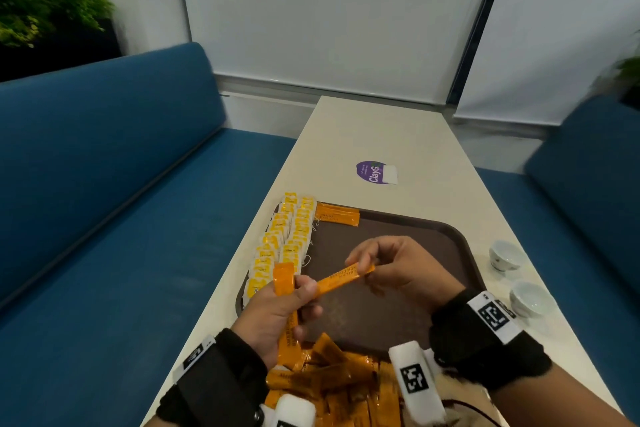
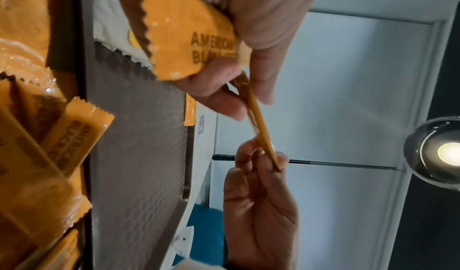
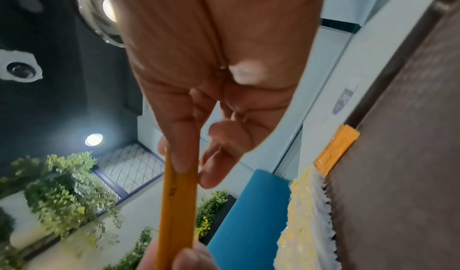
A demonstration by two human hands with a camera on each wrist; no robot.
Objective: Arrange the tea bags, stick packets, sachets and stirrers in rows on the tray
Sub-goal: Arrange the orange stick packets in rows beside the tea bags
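Stick packet stretched between both hands above the tray, long axis running low-left to high-right across the body. Right hand pinching the far end between thumb and fingertips, left hand pinching the near end while also curled round a small bunch of spare sticks poking up out of the fist (so both hands closed on packets, none loose). Looks like a hand-off, judging from the grips: right hand nearer the open middle of the tray and nearer the first stick already lying flat at the far edge, crosswise, just beside the top of the tea bags. Next stick probably needs turning to match that crosswise lie and setting down on the near side of it, parallel. Tea bags done in two overlapping rows down the tray's left edge, white paper with yellow tags, thin strings trailing. Sticks orange, glossy foil, flat and narrow with zigzag crimped ends and dark print; slippery-looking, light, easy to bend. Tray dark brown plastic with a fine pebbled texture and rounded corners. Heap of more sticks at the near end of the tray, jumbled at all angles. Two small white cups on the table right of the tray. No stirrers or sachets visible anywhere.
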